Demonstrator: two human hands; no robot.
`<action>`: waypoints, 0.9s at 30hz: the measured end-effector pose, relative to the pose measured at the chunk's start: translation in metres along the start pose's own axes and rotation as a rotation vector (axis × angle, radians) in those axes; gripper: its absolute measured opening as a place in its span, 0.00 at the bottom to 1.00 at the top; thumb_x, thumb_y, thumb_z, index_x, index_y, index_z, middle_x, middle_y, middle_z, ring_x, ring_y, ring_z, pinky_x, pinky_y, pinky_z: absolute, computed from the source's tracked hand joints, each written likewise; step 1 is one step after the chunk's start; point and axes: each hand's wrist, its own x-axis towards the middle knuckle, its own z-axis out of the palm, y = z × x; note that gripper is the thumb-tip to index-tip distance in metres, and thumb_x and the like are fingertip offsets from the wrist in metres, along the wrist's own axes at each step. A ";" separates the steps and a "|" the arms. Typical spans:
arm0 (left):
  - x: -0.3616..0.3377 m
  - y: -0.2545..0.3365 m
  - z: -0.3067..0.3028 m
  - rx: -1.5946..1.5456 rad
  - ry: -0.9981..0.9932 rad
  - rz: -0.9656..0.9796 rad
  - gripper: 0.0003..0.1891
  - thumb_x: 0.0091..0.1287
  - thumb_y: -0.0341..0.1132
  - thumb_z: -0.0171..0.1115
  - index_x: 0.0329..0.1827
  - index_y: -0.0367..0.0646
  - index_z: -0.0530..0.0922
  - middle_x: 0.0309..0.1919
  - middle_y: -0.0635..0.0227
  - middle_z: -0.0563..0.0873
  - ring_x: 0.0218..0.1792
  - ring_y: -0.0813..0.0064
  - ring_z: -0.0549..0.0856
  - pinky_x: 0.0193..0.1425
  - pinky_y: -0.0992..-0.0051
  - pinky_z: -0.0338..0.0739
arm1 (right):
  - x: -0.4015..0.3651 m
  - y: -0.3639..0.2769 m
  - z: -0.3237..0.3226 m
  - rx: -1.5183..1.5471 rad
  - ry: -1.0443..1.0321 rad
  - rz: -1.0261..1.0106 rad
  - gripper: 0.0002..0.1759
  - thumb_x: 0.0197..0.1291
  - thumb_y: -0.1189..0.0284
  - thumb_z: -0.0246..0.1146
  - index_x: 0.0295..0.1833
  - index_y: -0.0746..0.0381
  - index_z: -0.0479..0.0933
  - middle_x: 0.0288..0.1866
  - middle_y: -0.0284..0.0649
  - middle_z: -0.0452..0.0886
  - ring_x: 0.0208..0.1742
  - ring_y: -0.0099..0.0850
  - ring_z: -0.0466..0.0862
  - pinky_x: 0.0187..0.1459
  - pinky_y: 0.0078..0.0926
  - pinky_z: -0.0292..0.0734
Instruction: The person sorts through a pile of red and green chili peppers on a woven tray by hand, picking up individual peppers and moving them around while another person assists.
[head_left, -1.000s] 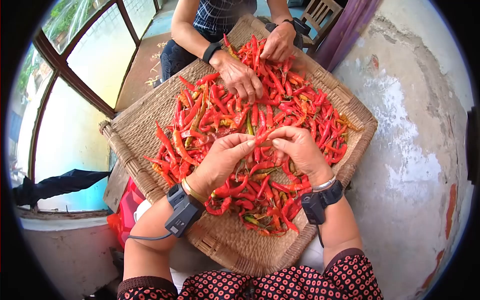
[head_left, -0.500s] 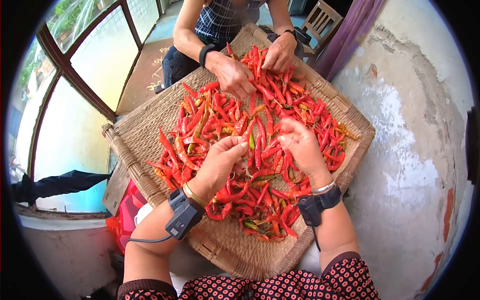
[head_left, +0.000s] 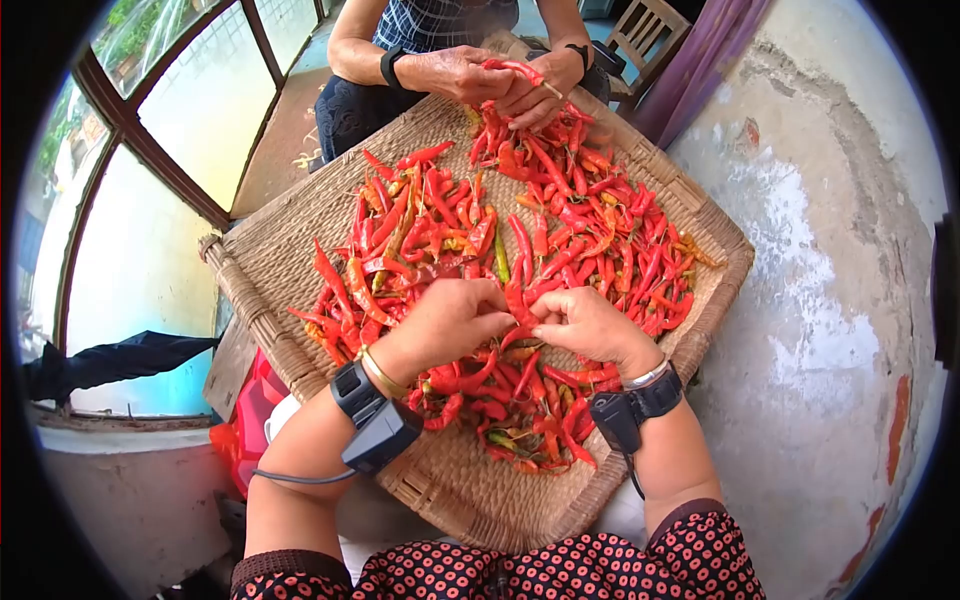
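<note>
Red chili peppers (head_left: 640, 250), a few green or orange-tinged, lie heaped on a woven tray (head_left: 290, 230). Over the middle of the heap, my left hand (head_left: 450, 322) is closed, its thumb and fingers pinched together. Facing it, my right hand (head_left: 590, 325) is closed too, fingers curled in a pinch. One red chili pepper (head_left: 518, 303) shows between the two sets of fingertips, and both hands seem to grip it. Its lower end is partly hidden by the fingers. Just beyond lies a long green chili (head_left: 501, 255).
Across the tray, another person's hands (head_left: 450, 75) hold a red chili (head_left: 515, 68) by its ends. A rough wall (head_left: 800, 300) stands on the right. At left are window panes (head_left: 140, 280), a dark folded umbrella (head_left: 130, 365) and a red bag (head_left: 255, 410).
My hands have come down and closer together, with a red chili now between them. The other person's hands have lifted off the heap, holding a chili.
</note>
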 end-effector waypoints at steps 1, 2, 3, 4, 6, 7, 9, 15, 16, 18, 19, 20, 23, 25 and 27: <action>-0.002 -0.001 -0.007 0.455 0.099 0.182 0.09 0.57 0.35 0.63 0.35 0.40 0.77 0.26 0.64 0.82 0.26 0.71 0.82 0.30 0.73 0.76 | -0.003 -0.003 -0.004 -0.169 -0.043 0.032 0.11 0.49 0.69 0.62 0.36 0.64 0.78 0.28 0.42 0.80 0.29 0.29 0.81 0.33 0.26 0.73; -0.006 0.000 -0.013 0.634 0.222 0.219 0.11 0.53 0.37 0.65 0.34 0.40 0.78 0.27 0.60 0.81 0.27 0.62 0.82 0.33 0.65 0.75 | -0.003 0.001 -0.006 -0.279 -0.092 0.037 0.13 0.47 0.66 0.62 0.36 0.63 0.79 0.30 0.46 0.81 0.32 0.34 0.82 0.35 0.28 0.74; -0.006 -0.003 -0.020 0.758 0.285 0.156 0.12 0.51 0.37 0.65 0.35 0.41 0.78 0.29 0.61 0.81 0.33 0.60 0.81 0.37 0.63 0.75 | -0.003 0.007 -0.008 -0.277 -0.094 0.037 0.13 0.47 0.66 0.62 0.36 0.63 0.79 0.30 0.46 0.81 0.32 0.34 0.82 0.35 0.28 0.74; -0.007 -0.006 -0.026 0.838 0.326 0.151 0.12 0.51 0.37 0.65 0.36 0.41 0.78 0.30 0.61 0.81 0.36 0.60 0.80 0.40 0.64 0.75 | -0.002 0.012 -0.010 -0.330 -0.108 0.016 0.11 0.48 0.69 0.62 0.36 0.64 0.78 0.26 0.42 0.79 0.29 0.27 0.79 0.33 0.25 0.73; -0.008 -0.011 -0.036 0.896 0.349 0.121 0.13 0.49 0.36 0.65 0.38 0.41 0.78 0.34 0.61 0.80 0.43 0.60 0.78 0.47 0.65 0.73 | 0.003 0.011 -0.013 -0.319 -0.096 0.032 0.12 0.51 0.73 0.61 0.42 0.66 0.77 0.26 0.37 0.79 0.30 0.22 0.78 0.33 0.21 0.73; -0.007 -0.013 -0.036 0.895 0.350 0.119 0.13 0.49 0.36 0.65 0.38 0.41 0.78 0.34 0.61 0.80 0.43 0.60 0.78 0.47 0.65 0.73 | 0.007 0.009 -0.014 -0.319 -0.098 0.032 0.12 0.51 0.73 0.61 0.42 0.66 0.77 0.26 0.37 0.79 0.30 0.22 0.78 0.33 0.21 0.73; -0.005 -0.020 -0.034 0.986 0.330 0.138 0.15 0.49 0.35 0.65 0.39 0.41 0.78 0.34 0.61 0.80 0.44 0.60 0.77 0.48 0.65 0.73 | 0.013 0.007 -0.012 0.552 0.308 -0.039 0.17 0.52 0.71 0.63 0.48 0.66 0.76 0.33 0.41 0.82 0.34 0.26 0.80 0.38 0.22 0.75; 0.005 -0.027 -0.039 1.072 0.183 0.003 0.10 0.50 0.36 0.63 0.33 0.42 0.80 0.28 0.61 0.81 0.34 0.61 0.81 0.40 0.63 0.76 | 0.013 0.009 -0.004 0.100 0.363 -0.038 0.20 0.53 0.71 0.64 0.51 0.68 0.74 0.32 0.38 0.81 0.35 0.22 0.79 0.40 0.21 0.75; 0.005 -0.026 -0.040 1.069 0.179 0.001 0.10 0.50 0.36 0.63 0.33 0.42 0.80 0.28 0.61 0.81 0.34 0.61 0.81 0.40 0.63 0.76 | 0.010 0.006 -0.004 0.076 0.249 -0.004 0.18 0.52 0.69 0.64 0.49 0.66 0.75 0.33 0.41 0.81 0.37 0.27 0.81 0.41 0.24 0.75; 0.005 -0.020 -0.045 0.992 0.216 0.035 0.08 0.52 0.36 0.62 0.29 0.41 0.80 0.23 0.59 0.81 0.27 0.61 0.81 0.34 0.65 0.76 | 0.010 0.007 -0.004 -0.119 0.149 -0.058 0.19 0.52 0.71 0.64 0.49 0.66 0.75 0.35 0.42 0.81 0.36 0.28 0.81 0.41 0.24 0.75; 0.003 -0.015 -0.049 0.992 0.210 0.035 0.08 0.52 0.36 0.62 0.29 0.41 0.80 0.23 0.59 0.81 0.27 0.61 0.81 0.34 0.65 0.76 | 0.008 0.009 -0.002 -0.310 0.049 -0.112 0.19 0.51 0.72 0.64 0.50 0.67 0.75 0.37 0.42 0.81 0.34 0.29 0.81 0.41 0.24 0.76; 0.001 -0.009 -0.055 0.831 0.110 0.086 0.07 0.52 0.35 0.62 0.29 0.41 0.80 0.23 0.58 0.81 0.26 0.62 0.81 0.33 0.66 0.75 | 0.010 0.018 0.001 -0.307 0.042 -0.161 0.21 0.50 0.69 0.64 0.50 0.66 0.74 0.39 0.45 0.80 0.38 0.34 0.81 0.43 0.27 0.76; 0.006 -0.008 -0.060 0.561 0.043 0.153 0.06 0.54 0.32 0.61 0.31 0.39 0.81 0.21 0.62 0.81 0.23 0.69 0.80 0.30 0.71 0.73 | 0.016 0.013 0.010 -0.389 0.027 -0.267 0.22 0.50 0.67 0.64 0.52 0.64 0.74 0.41 0.45 0.78 0.42 0.36 0.79 0.47 0.29 0.74; 0.017 -0.002 -0.060 0.245 0.288 0.168 0.08 0.57 0.30 0.60 0.39 0.38 0.80 0.21 0.67 0.81 0.21 0.75 0.78 0.30 0.73 0.73 | 0.021 0.017 0.025 -0.295 0.049 -0.318 0.24 0.48 0.63 0.64 0.52 0.61 0.73 0.46 0.46 0.74 0.50 0.43 0.74 0.50 0.35 0.70; 0.031 -0.008 -0.052 -0.218 0.348 0.092 0.13 0.59 0.30 0.60 0.46 0.38 0.78 0.26 0.69 0.81 0.24 0.76 0.77 0.33 0.74 0.74 | 0.022 0.015 0.037 -0.447 0.160 -0.362 0.25 0.47 0.64 0.65 0.53 0.60 0.73 0.46 0.44 0.73 0.51 0.43 0.71 0.52 0.34 0.69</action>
